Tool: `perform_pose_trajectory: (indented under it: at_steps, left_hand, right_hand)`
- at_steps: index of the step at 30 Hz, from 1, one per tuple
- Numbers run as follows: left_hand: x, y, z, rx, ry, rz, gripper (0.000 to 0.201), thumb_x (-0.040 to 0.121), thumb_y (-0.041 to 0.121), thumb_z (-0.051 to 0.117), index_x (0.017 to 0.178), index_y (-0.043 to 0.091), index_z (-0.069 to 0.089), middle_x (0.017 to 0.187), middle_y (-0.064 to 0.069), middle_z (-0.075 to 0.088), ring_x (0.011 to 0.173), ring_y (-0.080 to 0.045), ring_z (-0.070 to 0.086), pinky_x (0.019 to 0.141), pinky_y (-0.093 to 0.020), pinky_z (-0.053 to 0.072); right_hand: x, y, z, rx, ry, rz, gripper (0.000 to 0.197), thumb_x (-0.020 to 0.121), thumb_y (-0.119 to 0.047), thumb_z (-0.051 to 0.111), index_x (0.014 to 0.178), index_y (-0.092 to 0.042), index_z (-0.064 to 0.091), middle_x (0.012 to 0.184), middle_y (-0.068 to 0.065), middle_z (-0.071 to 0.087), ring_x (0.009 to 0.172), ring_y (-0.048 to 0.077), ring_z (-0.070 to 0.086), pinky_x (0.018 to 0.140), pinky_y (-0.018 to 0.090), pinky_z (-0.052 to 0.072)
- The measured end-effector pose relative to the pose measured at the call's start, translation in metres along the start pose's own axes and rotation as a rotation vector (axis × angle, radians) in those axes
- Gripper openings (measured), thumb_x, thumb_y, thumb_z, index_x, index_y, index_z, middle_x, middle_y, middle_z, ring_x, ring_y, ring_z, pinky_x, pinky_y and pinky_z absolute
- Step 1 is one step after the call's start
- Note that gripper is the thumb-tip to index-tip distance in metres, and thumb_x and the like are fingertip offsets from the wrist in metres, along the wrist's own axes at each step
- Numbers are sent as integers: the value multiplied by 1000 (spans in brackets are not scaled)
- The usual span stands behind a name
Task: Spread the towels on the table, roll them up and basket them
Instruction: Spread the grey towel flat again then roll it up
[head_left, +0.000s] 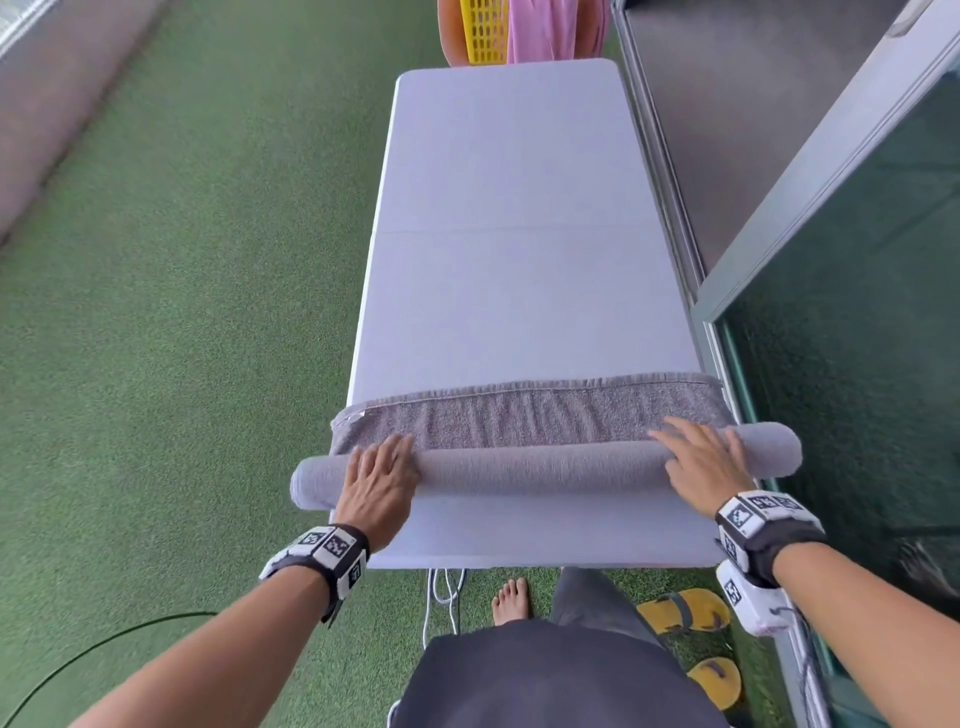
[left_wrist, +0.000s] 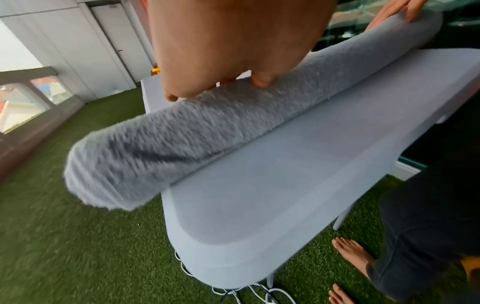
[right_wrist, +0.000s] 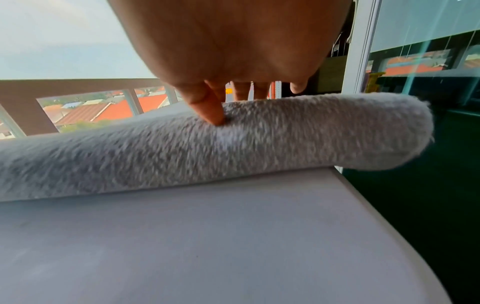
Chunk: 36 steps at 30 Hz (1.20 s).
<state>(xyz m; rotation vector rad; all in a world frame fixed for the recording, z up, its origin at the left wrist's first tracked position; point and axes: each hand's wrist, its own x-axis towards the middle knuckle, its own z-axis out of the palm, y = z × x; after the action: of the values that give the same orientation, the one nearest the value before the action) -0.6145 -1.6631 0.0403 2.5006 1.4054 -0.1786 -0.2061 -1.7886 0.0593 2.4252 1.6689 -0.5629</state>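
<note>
A grey towel (head_left: 540, 467) lies across the near end of the white table (head_left: 519, 234), mostly rolled into a long tube. Both ends of the tube overhang the table's sides. A short flat strip of towel (head_left: 530, 415) still lies beyond the roll. My left hand (head_left: 382, 480) presses flat on the roll near its left end, fingers straight. My right hand (head_left: 701, 460) presses flat on it near the right end. In the left wrist view the roll (left_wrist: 207, 127) runs under my palm; in the right wrist view my fingertips (right_wrist: 215, 117) rest on the roll (right_wrist: 182, 148).
A yellow basket (head_left: 485, 31) and a pink towel (head_left: 540, 31) stand beyond the table's far end. A glass wall and metal frame (head_left: 779, 260) run close along the right side. Green turf (head_left: 182, 312) lies on the left. Yellow sandals (head_left: 685, 613) and white cables (head_left: 441, 592) sit by my feet.
</note>
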Motion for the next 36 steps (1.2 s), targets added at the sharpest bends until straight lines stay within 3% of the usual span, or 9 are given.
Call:
perform_pose_trajectory:
  at_steps: [3,8,12,16,18,22,27,33,36]
  left_hand:
    - [-4,1,6,-6,-119,12,76,96,54,37,152,18,-1,156,0,-1,146,-23,0,116,-42,-9]
    - [5,-1,2,106,-38,130,58,81,34,68,134,20,51,133,-1,55,125,-21,47,114,-46,19]
    - [32,2,-15,82,-36,112,37,94,36,46,126,20,56,131,2,55,123,-19,45,116,-47,14]
    - [40,3,-11,-116,36,-18,61,98,44,14,151,14,20,156,-3,19,146,-22,14,118,-42,-3]
    - [34,3,-2,-84,-15,24,71,96,55,28,151,13,15,154,0,10,146,-21,8,117,-41,-5]
    - [27,1,6,7,-9,108,67,79,25,72,139,11,45,141,-7,50,133,-24,43,116,-43,21]
    - [54,3,-11,-31,38,104,26,79,17,68,105,13,66,105,-5,69,101,-24,60,102,-41,37]
    - [93,-3,-29,-30,-27,-22,51,100,20,30,149,9,24,153,-11,31,142,-26,25,119,-46,3]
    - [95,-5,-20,-73,-61,-103,68,99,53,17,153,13,6,158,0,3,147,-20,2,119,-42,-5]
  right_hand:
    - [-3,1,9,44,-17,-43,61,96,-59,33,150,-37,16,153,-19,14,147,12,12,117,49,-7]
    - [-11,5,24,-51,-46,-70,72,83,-36,66,146,-32,30,151,-9,36,142,14,26,119,49,5]
    - [15,1,3,-51,-105,-50,62,81,-39,64,139,-32,42,141,-9,49,131,15,42,118,49,11]
    - [28,-3,-11,27,-21,-37,53,98,-41,37,149,-35,23,157,-12,23,144,13,19,117,55,-4]
    - [23,-3,-7,29,-33,-61,63,97,-57,33,152,-34,13,158,-15,14,147,11,10,114,52,-11]
    - [12,1,7,-84,-68,-81,81,84,-48,62,150,-34,17,156,-11,25,145,12,17,116,52,-6]
    - [39,-3,-2,-72,3,-65,60,77,-36,69,133,-32,48,134,-9,55,127,15,45,117,48,9]
    - [85,-5,-22,-6,75,-23,50,91,-26,45,141,-30,41,147,-6,41,136,16,34,116,56,3]
    - [92,0,-20,44,110,-40,56,97,-53,32,149,-32,27,156,-9,26,145,12,18,115,53,-6]
